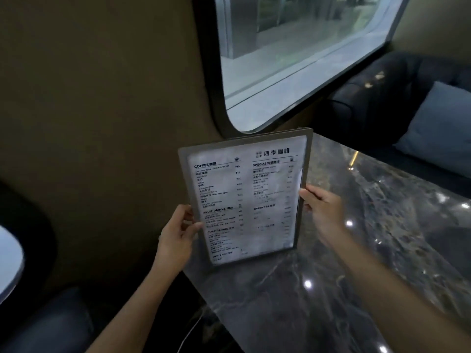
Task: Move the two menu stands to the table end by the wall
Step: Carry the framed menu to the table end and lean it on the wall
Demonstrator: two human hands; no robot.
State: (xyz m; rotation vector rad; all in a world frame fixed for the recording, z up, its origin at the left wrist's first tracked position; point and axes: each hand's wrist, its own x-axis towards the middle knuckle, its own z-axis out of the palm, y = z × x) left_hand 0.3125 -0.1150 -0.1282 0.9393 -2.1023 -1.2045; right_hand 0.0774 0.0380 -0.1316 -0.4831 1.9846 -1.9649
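A grey-framed menu stand [244, 197] with a printed drinks list stands upright at the wall end of the dark marble table [318, 289]. A second frame edge shows right behind its top, so the two stands seem stacked together. My left hand [178, 233] grips the left edge, thumb on the front. My right hand [321, 212] grips the right edge. The stand's bottom edge is at the table surface; I cannot tell whether it touches.
A brown wall [102, 123] closes off the table end, with a rounded window [293, 59] above it. A dark sofa [382, 98] with a blue cushion [438, 128] lies beyond the table on the right. A dark seat [51, 322] is at lower left.
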